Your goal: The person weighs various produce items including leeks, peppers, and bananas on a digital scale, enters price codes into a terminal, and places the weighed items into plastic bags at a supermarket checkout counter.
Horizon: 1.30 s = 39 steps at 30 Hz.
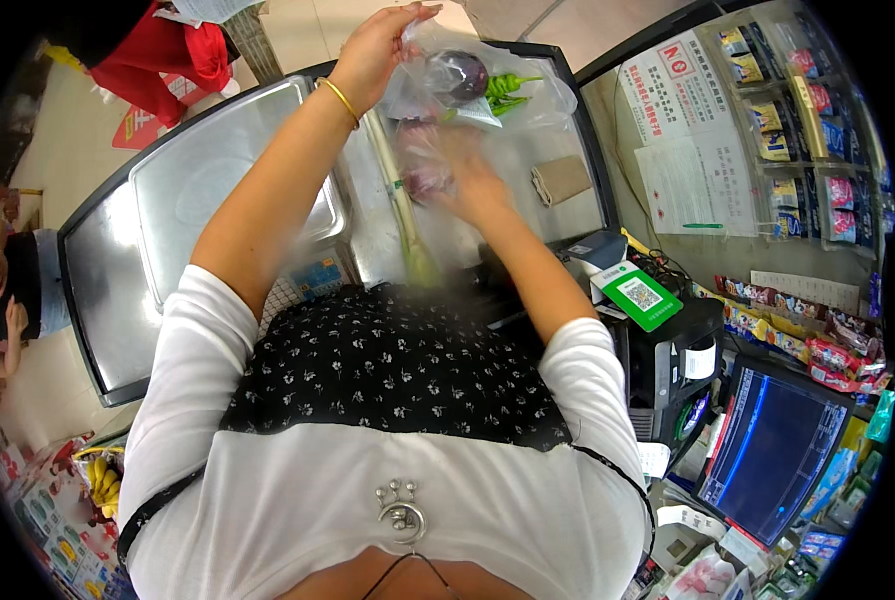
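Observation:
My left hand [376, 56], with a gold bangle at the wrist, pinches the edge of a clear plastic bag [556, 88] at the counter's far side. Inside or under the film show a dark round purple vegetable [458, 76], perhaps an eggplant, and green peppers [509, 86]. Just nearer to me, my right hand [477, 176] grips a clear bag of purplish-red produce [423, 161]. Motion blur hides its fingers and the exact kind of produce. Left of that bag lies a long leek or green onion [395, 187] with a green band around it.
A metal tray [230, 157] rests on the counter at left, and a folded tan cloth [561, 180] at right. Nearby stand a green payment-code card [638, 295], a receipt printer [672, 367] and a monitor [774, 446]. Other people stand beyond the counter.

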Each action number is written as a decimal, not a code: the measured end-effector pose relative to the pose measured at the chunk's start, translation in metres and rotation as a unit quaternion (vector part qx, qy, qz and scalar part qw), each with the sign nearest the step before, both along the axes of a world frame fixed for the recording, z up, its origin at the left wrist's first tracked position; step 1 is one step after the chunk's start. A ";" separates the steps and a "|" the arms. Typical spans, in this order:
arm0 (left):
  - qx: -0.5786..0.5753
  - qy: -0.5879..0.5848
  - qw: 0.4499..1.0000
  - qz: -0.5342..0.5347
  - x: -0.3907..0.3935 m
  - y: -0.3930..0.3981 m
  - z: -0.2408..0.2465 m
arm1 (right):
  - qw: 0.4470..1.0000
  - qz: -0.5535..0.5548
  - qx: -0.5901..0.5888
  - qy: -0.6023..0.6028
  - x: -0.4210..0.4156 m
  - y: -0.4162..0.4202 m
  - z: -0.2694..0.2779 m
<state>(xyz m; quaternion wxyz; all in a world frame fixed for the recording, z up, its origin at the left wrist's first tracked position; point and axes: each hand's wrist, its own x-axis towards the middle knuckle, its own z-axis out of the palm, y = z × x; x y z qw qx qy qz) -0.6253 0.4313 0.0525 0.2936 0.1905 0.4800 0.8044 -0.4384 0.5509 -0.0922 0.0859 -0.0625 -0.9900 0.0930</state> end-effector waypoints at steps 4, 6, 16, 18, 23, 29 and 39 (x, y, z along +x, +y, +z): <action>-0.013 -0.010 1.000 -0.012 -0.003 0.003 -0.006 | 0.990 -0.041 -0.045 -0.127 -0.036 0.013 -0.042; -0.026 -0.013 0.999 -0.026 -0.006 0.000 -0.011 | 0.976 0.019 -0.148 -0.159 -0.039 0.033 -0.053; -0.096 -0.022 0.994 -0.039 0.004 -0.014 -0.011 | 0.737 -0.226 -0.636 0.044 -0.017 0.054 0.122; -0.087 -0.024 0.995 -0.036 0.006 -0.017 -0.013 | 0.752 -0.200 -0.627 0.049 -0.040 0.061 0.136; -0.079 -0.056 0.995 -0.013 0.012 -0.015 -0.015 | 0.851 -0.133 -0.503 0.072 -0.118 0.055 0.129; 0.022 -0.145 0.987 0.064 0.019 0.003 -0.007 | 0.855 -0.085 -0.508 0.064 -0.181 0.015 0.089; 0.023 -0.092 0.995 0.003 -0.034 0.003 -0.030 | 0.982 -0.069 0.029 -0.175 -0.056 0.096 0.061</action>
